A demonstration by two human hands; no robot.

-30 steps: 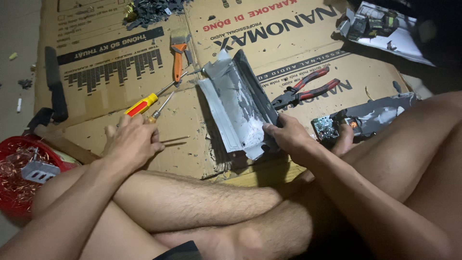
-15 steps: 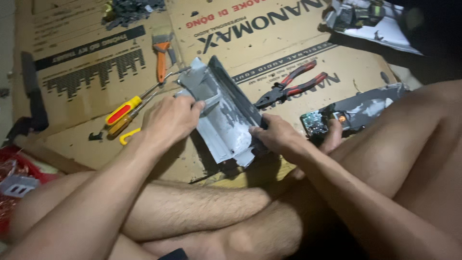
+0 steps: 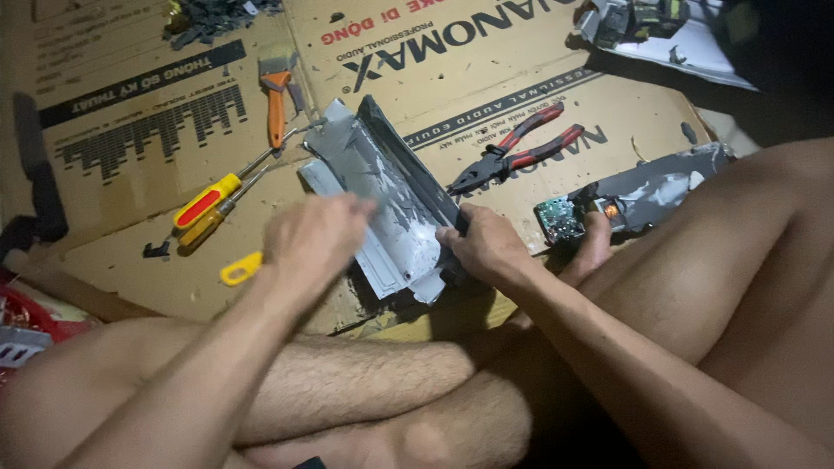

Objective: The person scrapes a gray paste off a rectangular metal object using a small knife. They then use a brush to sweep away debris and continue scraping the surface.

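A bent grey metal casing [image 3: 391, 200] with a dark right edge lies on the flattened cardboard [image 3: 113, 252] in front of my crossed legs. My right hand [image 3: 486, 247] grips the casing's lower right edge. My left hand [image 3: 313, 239] is blurred at its left side, with the fingertips over the metal. I cannot tell whether it holds anything. A small yellow piece [image 3: 239, 269] shows just left of that hand.
Two yellow-handled screwdrivers [image 3: 204, 207] and an orange-handled brush [image 3: 276, 95] lie to the left. Red-handled pliers [image 3: 517, 148] lie to the right, with a small circuit board [image 3: 565, 219] and another grey casing part [image 3: 660, 187]. A red basket [image 3: 26, 313] sits at far left.
My left hand left the screwdrivers, reached the casing's top half a second ago, and has slid down to its left side. My right hand has kept its grip.
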